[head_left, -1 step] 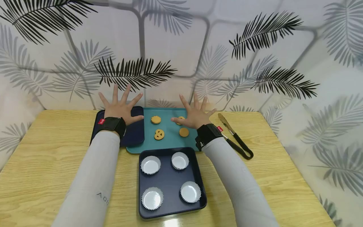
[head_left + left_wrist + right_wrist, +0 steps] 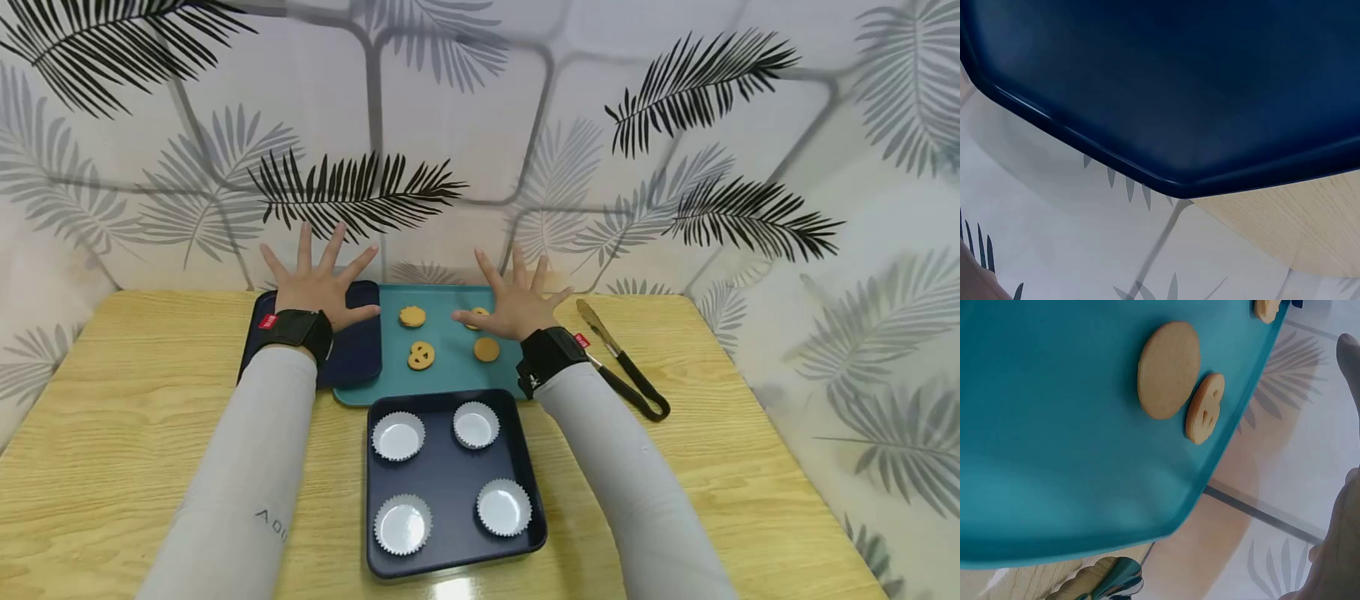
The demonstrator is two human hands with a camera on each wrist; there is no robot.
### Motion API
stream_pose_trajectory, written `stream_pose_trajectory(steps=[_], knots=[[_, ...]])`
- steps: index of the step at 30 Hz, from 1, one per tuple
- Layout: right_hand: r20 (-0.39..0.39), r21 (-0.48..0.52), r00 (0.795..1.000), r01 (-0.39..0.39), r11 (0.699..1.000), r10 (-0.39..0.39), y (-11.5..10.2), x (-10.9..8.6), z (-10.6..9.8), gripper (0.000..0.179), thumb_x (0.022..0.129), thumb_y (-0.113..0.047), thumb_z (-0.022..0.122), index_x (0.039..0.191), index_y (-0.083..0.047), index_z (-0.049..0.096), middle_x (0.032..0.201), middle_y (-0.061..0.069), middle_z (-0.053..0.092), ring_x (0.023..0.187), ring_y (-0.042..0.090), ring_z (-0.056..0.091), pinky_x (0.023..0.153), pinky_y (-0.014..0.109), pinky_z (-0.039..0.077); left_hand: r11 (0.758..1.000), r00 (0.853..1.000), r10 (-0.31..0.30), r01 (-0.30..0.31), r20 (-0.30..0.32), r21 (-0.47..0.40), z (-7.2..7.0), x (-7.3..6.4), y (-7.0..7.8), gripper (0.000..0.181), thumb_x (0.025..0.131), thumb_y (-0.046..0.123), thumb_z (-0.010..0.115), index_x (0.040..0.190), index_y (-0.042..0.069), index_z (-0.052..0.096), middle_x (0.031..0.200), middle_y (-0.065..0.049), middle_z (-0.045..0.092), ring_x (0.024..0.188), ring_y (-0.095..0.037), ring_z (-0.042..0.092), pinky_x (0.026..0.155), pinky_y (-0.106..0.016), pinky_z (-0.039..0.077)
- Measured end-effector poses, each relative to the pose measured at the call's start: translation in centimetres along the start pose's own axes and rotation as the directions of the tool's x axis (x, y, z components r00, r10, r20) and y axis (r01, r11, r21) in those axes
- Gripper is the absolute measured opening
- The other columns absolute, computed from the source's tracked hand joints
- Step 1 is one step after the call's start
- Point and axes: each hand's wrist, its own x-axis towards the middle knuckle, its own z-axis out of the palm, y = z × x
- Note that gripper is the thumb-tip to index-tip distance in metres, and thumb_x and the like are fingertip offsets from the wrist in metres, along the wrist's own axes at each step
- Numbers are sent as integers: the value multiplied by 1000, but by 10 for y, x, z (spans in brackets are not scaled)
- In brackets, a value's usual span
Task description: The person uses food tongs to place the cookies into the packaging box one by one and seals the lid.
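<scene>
My left hand [image 2: 318, 287] spreads its fingers above a dark blue tray [image 2: 356, 354] and holds nothing. Fingers fanned out as well, my right hand [image 2: 517, 306] hovers over the right part of a teal tray [image 2: 450, 383]. On the teal tray lie a round plain cookie [image 2: 487, 349], a pretzel-like cookie with holes [image 2: 421, 356] and another cookie [image 2: 412, 317]. A further holed cookie [image 2: 1205, 408] is partly covered by my right thumb in the head view. In the left wrist view, the dark blue tray [image 2: 1166, 94] fills the upper part.
In front stands a navy baking pan [image 2: 450, 492] with several white paper cups, one being the near-left cup [image 2: 402, 524]. Tongs with black handles [image 2: 637, 383] lie right of the teal tray, partly behind my right wrist. A leaf-patterned cloth [image 2: 465, 125] hangs behind the wooden table [image 2: 150, 433].
</scene>
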Motion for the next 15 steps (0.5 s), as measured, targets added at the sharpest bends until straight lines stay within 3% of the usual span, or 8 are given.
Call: stream_pose_trajectory(steps=[15], knots=[[40, 60, 999, -6, 998, 4, 7, -12, -5, 105, 81, -84, 55, 157, -52, -9, 167, 7, -23, 147, 52, -20, 97, 90, 1, 995, 999, 45, -44, 0, -85, 11, 1, 7, 86, 92, 67, 59, 163, 35, 21, 171, -9, -1, 150, -45, -19, 105, -83, -8]])
